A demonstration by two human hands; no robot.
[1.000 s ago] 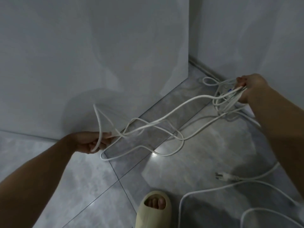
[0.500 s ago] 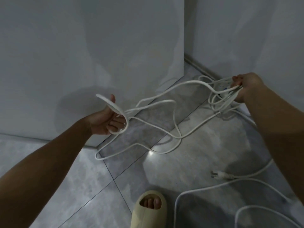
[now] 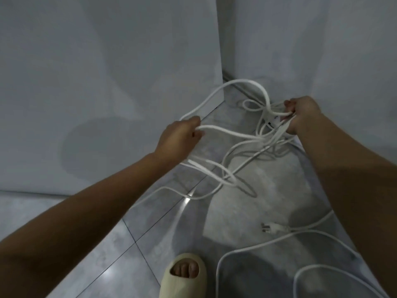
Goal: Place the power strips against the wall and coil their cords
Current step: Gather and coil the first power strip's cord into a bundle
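Observation:
A long white cord [image 3: 234, 134] hangs in loose loops between my two hands above the grey tiled floor. My left hand [image 3: 181, 138] pinches one strand of it at mid-frame. My right hand [image 3: 303, 116] grips a bundle of several gathered loops close to the wall corner. A small white piece with a blue mark [image 3: 275, 121] shows inside that bundle; whether it is the power strip is unclear. Slack from the cord trails on the floor below both hands.
A second white cord with its plug [image 3: 271, 227] lies on the floor at lower right and curves in wide loops [image 3: 300, 276]. A foot in a beige slipper [image 3: 184, 276] stands at the bottom edge. Grey walls meet in a corner [image 3: 222, 82] behind.
My left hand has moved right and up toward my right hand, carrying a strand of cord with it. The loops between the hands have shortened and bunched. My right hand has held its place.

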